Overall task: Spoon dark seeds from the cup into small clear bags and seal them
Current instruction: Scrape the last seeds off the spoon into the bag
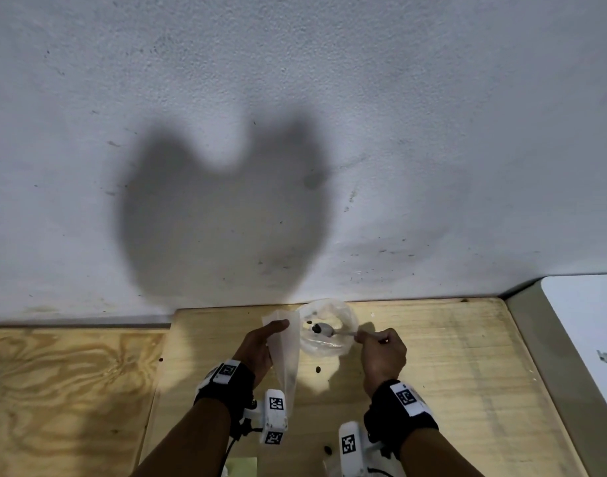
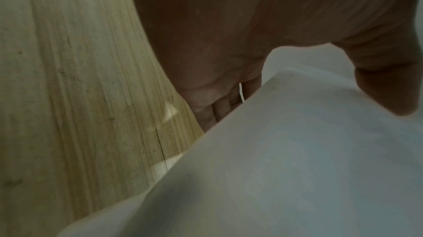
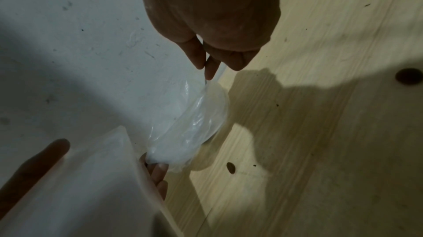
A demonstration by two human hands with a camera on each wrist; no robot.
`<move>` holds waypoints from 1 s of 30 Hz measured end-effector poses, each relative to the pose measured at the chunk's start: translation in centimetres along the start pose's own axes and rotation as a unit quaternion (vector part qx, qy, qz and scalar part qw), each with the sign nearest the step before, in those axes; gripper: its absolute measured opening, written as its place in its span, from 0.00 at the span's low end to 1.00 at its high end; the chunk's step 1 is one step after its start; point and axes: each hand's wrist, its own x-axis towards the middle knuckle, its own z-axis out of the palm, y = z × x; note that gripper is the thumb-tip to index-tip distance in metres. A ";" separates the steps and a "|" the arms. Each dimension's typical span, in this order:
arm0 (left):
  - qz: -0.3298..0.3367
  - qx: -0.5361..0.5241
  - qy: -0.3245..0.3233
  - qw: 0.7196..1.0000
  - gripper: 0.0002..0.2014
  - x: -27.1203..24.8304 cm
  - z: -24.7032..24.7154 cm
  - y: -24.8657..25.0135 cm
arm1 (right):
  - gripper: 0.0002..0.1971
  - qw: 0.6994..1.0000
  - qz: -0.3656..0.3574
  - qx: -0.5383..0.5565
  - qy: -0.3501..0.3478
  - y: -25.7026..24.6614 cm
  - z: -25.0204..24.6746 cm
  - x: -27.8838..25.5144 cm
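Forearms fill the bottom of the head view, each with a black wrist strap carrying white blocks printed with black square markers. Behind them a rough grey-white wall [image 1: 295, 98] takes the upper two thirds of the frame, with one large lobed shadow at centre. Pale plywood table [image 1: 450, 373], grained and smooth, spans the lower third; a white surface [image 1: 591, 321] sits at the right edge.

One frosted, cone-shaped bag [image 1: 284, 349] stands at lower centre, pinched by the left hand [image 1: 257, 349], thumb on the near face and fingers behind it. Just right of it, against the wall, sits one crinkly clear cup [image 1: 326, 327], its thin plastic glossy. The right hand [image 1: 383, 356] is curled round the handle of one metal spoon [image 1: 329, 330], whose bowl lies inside the cup with a dark seed [image 1: 317, 328] on it. About three loose seeds dot the table, one [image 1: 318, 369] just below the cup.
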 end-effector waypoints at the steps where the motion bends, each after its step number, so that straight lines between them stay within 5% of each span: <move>1: 0.000 0.001 -0.001 1.000 0.42 0.0 0.0 0.0 | 0.14 1.000 0.001 0.006 0.000 0.0 0.2 0.0; 12: 0.006 0.003 -0.018 1.000 0.41 -0.2 -0.1 0.1 | 0.19 0.995 0.062 0.071 -0.046 1.3 2.1 0.2; 30: 0.053 0.052 -0.009 0.997 0.39 -0.8 0.4 0.5 | 0.16 0.987 0.079 0.123 -0.073 -0.4 -3.5 0.2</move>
